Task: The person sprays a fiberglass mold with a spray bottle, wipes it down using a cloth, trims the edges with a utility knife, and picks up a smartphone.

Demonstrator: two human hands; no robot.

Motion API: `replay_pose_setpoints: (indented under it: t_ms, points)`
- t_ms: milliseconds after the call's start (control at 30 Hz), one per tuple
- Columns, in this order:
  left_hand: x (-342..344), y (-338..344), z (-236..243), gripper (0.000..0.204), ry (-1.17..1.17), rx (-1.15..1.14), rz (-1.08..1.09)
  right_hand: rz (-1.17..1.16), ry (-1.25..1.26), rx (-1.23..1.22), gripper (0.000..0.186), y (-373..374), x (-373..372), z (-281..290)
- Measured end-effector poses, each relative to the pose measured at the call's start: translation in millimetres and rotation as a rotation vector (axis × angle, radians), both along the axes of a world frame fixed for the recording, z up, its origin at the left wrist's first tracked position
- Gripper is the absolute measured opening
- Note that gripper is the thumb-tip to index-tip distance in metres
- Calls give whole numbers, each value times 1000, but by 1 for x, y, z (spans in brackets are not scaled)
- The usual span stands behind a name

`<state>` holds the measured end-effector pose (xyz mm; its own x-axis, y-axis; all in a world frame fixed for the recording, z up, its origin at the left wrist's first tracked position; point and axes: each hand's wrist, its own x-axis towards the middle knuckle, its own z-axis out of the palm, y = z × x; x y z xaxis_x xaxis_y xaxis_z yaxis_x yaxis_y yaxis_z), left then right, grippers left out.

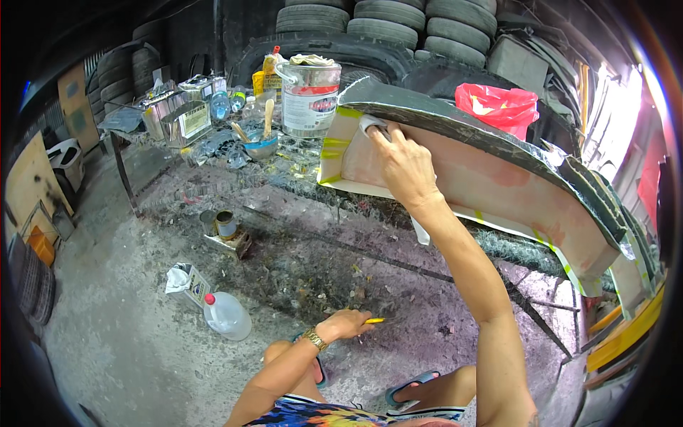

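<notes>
My right hand presses a white cloth with bent fingers against the upper left inner face of a long curved body panel. The panel has a dark outer rim, pale primer with pinkish patches, and yellow-green masking tape along its edges. A white sheet hangs below my wrist, partly behind it. Low in front of me, my left hand is closed on a small yellow tool; what kind of tool it is I cannot tell.
The bench holds a large paint bucket, metal cans, a bowl with wooden sticks and a red bag. A plastic jug and small carton stand on the floor. Stacked tyres line the back.
</notes>
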<state>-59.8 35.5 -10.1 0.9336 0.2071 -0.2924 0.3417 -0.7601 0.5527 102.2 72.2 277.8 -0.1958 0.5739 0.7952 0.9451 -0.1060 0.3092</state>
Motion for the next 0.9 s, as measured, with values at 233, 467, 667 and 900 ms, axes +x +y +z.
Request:
replay_pose_setpoints:
  t_ms: [233, 467, 667, 900]
  points:
    - [-2, -6, -3, 43, -196, 51, -6, -71, -86, 0, 35, -25, 33, -2]
    - [-21, 0, 1, 42, -37, 8, -16, -379, 84, 146, 23, -152, 130, -19]
    - [-13, 3, -3, 42, -74, 114, 6, -580, 430, 310, 14, -148, 130, -31]
    - [17, -8, 1, 43, 66, 9, -33, -201, 107, 9, 17, -41, 25, -28]
